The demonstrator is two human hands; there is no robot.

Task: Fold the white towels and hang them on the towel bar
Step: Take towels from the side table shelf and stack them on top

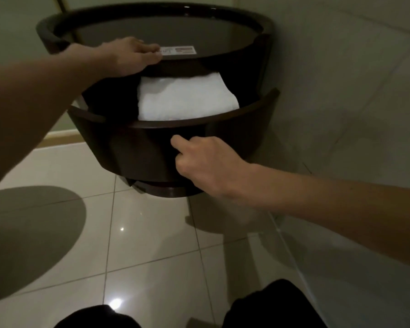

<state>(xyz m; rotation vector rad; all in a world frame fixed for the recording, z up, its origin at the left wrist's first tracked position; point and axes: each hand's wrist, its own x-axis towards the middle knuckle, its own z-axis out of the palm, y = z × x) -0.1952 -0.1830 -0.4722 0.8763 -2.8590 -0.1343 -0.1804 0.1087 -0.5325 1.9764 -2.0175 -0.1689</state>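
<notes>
White towel (185, 98) | folded, in open drawer (234, 129), 12 o'clock | likely soft, light, limp; lift under the fold | left hand (126, 55), 10 o'clock, fingers flat on cabinet top (152, 27) | right hand (206, 162), 6 o'clock, fingers curled at drawer front, hold unclear

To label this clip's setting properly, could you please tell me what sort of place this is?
Probably a hotel bathroom: glossy pale floor tiles, a tiled wall, and a dark round stand whose open drawer holds a folded white towel. A printed card lies on top.
</notes>
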